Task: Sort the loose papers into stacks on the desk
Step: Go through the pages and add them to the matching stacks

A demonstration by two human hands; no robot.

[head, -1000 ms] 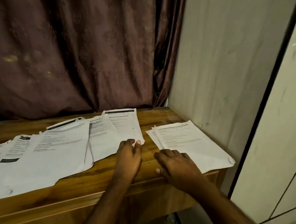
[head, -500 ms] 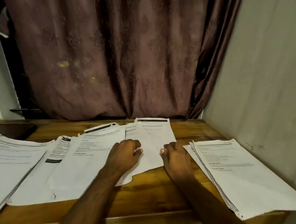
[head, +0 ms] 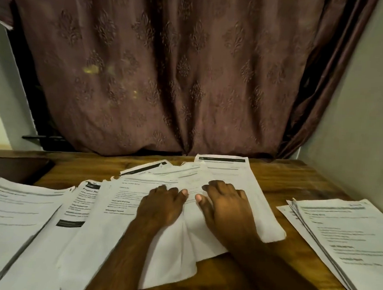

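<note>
Dark flat item [head: 16, 167], counter's far left edge; identity unclear. Left stack [head: 13, 212], near left corner, cut by the frame. Loose papers [head: 119, 207], overlapping fan across the counter [head: 296, 180] centre, print blurred. Left hand [head: 162, 207], fingers lightly curled, pressing on the fan, gripping nothing. Right hand [head: 227, 205], just beside it, fingers extended flat on the fan's rightmost sheet. Right stack [head: 346, 239], near right edge, apart from the fan, partly cropped. Curtain [head: 168, 76] behind the far edge.
</note>
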